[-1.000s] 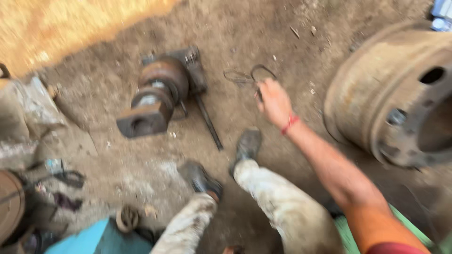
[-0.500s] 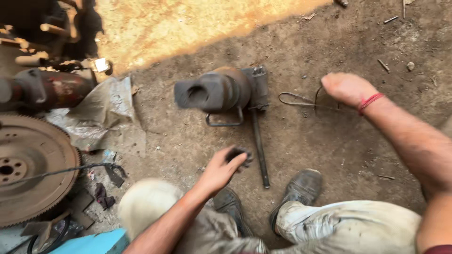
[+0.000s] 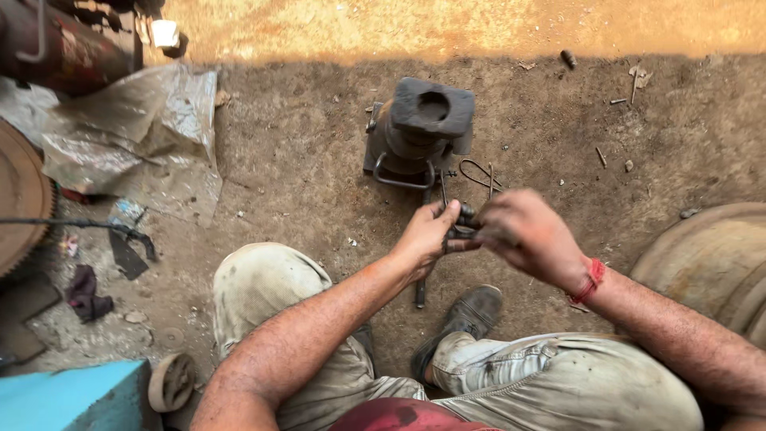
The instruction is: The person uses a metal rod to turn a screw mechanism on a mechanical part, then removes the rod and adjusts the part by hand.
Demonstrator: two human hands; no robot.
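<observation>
over the dark oily dirt floor [image 3: 303,175], between the knees of a seated person in soiled pale trousers, both hands meet just in front of a squat rusty iron jack-like block with a square socketed top [image 3: 423,128]. the left hand [image 3: 427,235] pinches a small dark metal fitting [image 3: 463,227] between thumb and fingertips; the right hand [image 3: 523,235], a red band at its wrist, is curled over the same fitting from the other side, its fingers closed on it. the step in hand appears to be joining or turning small parts by hand; the next move likely calls for a firm counter-hold and fine twisting. a thin black rod [image 3: 420,283] lies on the ground beneath the hands, a bent wire loop [image 3: 479,172] beside the block. packaging: a crumpled grey plastic sheet [image 3: 136,128] at upper left, a small white box [image 3: 165,33] beyond it, a blue container corner [image 3: 72,395] at lower left; no legible signs.
</observation>
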